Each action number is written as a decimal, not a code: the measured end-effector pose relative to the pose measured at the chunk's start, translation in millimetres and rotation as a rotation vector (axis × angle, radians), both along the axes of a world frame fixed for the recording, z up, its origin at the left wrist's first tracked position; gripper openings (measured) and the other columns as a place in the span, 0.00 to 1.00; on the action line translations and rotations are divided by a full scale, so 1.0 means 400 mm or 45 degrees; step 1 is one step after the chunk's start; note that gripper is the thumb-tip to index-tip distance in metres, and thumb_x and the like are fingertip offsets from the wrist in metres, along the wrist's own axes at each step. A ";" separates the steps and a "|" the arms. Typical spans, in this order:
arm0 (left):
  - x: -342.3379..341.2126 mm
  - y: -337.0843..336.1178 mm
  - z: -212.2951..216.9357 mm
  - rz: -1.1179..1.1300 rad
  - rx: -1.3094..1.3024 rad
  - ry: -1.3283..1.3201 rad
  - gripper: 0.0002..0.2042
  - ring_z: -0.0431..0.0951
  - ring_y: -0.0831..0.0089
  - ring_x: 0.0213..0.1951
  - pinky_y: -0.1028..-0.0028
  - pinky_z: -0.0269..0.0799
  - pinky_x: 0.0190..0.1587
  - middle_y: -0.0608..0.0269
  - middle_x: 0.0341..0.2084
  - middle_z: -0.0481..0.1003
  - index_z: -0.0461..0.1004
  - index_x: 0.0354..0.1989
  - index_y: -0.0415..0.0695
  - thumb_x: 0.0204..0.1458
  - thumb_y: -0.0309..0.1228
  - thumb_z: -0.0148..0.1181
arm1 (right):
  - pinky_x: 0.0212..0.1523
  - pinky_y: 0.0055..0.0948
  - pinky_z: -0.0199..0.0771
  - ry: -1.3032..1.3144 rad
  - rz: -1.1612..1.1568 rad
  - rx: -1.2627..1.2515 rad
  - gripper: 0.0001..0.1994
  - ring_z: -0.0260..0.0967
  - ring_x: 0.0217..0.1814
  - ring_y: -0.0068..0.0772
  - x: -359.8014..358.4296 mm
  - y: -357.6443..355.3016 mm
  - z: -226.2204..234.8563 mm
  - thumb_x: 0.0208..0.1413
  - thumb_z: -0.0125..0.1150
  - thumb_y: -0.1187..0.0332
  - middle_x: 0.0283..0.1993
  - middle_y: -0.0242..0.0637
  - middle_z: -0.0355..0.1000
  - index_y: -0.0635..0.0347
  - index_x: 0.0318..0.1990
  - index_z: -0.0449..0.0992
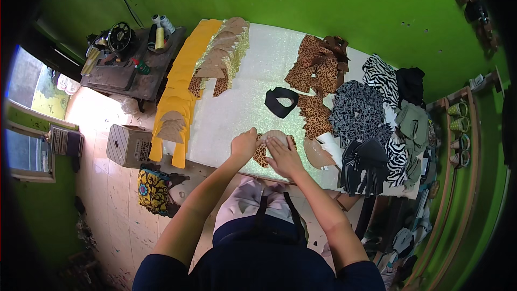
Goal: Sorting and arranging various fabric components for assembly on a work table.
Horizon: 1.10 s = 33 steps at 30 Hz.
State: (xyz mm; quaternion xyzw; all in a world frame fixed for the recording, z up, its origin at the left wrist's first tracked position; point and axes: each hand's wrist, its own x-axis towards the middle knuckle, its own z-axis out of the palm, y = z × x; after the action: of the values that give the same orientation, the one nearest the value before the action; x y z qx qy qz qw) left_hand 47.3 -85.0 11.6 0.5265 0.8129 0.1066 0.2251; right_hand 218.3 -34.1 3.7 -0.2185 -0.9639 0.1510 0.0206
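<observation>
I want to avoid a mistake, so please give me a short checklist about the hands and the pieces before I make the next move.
1. Right hand flat on the tan piece: ok.
2. Left hand at the left side of the leopard-print piece: ok.
3. Edges of tan and leopard-print pieces matched: cannot tell, the hands cover part.
4. Black cut-out piece clear of both hands: ok, it lies beyond them.
5. Yellow sheets apart from the hands: ok, they lie to the left.

Sewing mach. (119, 36) & thread cones (160, 38) on tbl (156, 63)
</observation>
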 end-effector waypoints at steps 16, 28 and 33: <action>0.025 0.031 -0.014 -0.128 0.057 0.182 0.15 0.68 0.58 0.41 0.63 0.68 0.39 0.54 0.35 0.68 0.69 0.37 0.42 0.40 0.32 0.59 | 0.64 0.43 0.36 0.111 -0.281 -0.118 0.30 0.39 0.68 0.44 0.074 0.063 0.010 0.52 0.49 0.57 0.63 0.53 0.45 0.67 0.58 0.53; -0.285 0.031 -0.005 0.052 0.241 -0.554 0.12 0.75 0.60 0.32 0.67 0.68 0.36 0.50 0.29 0.73 0.67 0.37 0.41 0.43 0.30 0.59 | 0.36 0.33 0.68 0.349 -0.550 -0.837 0.10 0.71 0.35 0.42 -0.227 0.162 0.036 0.48 0.56 0.68 0.33 0.45 0.72 0.60 0.38 0.69; -0.494 0.060 0.011 0.382 0.316 -0.362 0.17 0.73 0.54 0.37 0.64 0.68 0.38 0.49 0.32 0.73 0.64 0.41 0.41 0.42 0.27 0.58 | 0.29 0.21 0.63 0.646 -0.809 -1.166 0.10 0.63 0.27 0.19 -0.441 0.172 -0.024 0.49 0.55 0.74 0.25 0.30 0.68 0.61 0.40 0.67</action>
State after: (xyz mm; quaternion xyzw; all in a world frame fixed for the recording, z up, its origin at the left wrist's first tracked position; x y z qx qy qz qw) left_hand -150.4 -61.1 16.0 0.4031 0.8229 0.3110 0.2523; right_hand 42.0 34.8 -5.8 -0.4391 -0.6538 0.5837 0.1973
